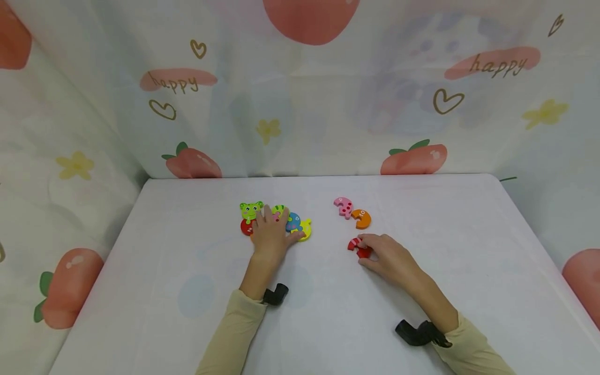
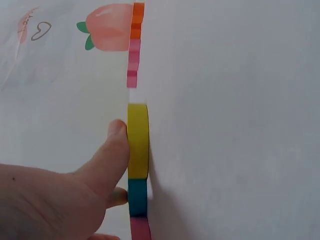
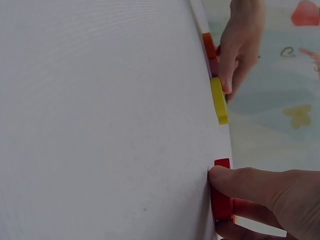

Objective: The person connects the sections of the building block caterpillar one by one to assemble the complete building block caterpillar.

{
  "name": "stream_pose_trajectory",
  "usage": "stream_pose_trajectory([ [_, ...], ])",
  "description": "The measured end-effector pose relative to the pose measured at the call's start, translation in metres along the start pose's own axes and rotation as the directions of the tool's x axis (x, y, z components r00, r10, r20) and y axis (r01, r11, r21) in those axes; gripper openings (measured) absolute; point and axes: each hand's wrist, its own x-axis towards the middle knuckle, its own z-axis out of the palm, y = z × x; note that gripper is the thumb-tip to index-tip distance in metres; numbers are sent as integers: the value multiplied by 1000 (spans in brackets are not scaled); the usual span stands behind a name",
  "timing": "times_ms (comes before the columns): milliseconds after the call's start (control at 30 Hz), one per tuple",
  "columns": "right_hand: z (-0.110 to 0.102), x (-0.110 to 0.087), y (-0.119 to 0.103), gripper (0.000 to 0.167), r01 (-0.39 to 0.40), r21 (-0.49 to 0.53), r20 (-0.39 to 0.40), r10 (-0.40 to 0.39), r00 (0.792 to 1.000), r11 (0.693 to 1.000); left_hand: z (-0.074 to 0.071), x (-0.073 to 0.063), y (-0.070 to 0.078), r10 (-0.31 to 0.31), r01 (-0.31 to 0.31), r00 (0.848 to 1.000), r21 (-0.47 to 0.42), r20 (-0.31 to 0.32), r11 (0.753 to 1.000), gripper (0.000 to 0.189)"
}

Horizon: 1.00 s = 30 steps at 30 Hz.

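Observation:
My left hand (image 1: pixel 270 232) lies over a cluster of flat, bright puzzle pieces, its fingers spread and resting on them. Around it show a green animal-face piece (image 1: pixel 251 210), a red piece (image 1: pixel 246 227), a green striped piece (image 1: pixel 279 209), a blue piece (image 1: pixel 294 222) and a yellow piece (image 1: pixel 307 229). In the left wrist view, the thumb touches the edge of the yellow piece (image 2: pixel 138 141). My right hand (image 1: pixel 390 260) pinches a red puzzle piece (image 1: pixel 363 253) between thumb and fingers, low at the white tabletop. The fingers partly cover it.
A pink spotted puzzle piece (image 1: pixel 345 207) and an orange puzzle piece (image 1: pixel 362 219) lie side by side beyond the right hand. The white table (image 1: pixel 328 323) meets a printed cloth backdrop (image 1: pixel 323 125) at its far edge.

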Motion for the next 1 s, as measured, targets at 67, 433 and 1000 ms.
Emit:
stream_pose_trajectory([
  [67,-1,1,-1,41,-1,-1,4,1,1000,1000,1,-1,2,46,-44,999,52,-26,998,73],
  [433,0,3,4,40,45,12,-6,-45,999,999,3,-5,7,147,-137,987,148,-58,979,60],
  [1000,18,70,-18,46,188,279,-118,-160,980,942,0,-10,6,135,-135,991,4,-9,991,55],
])
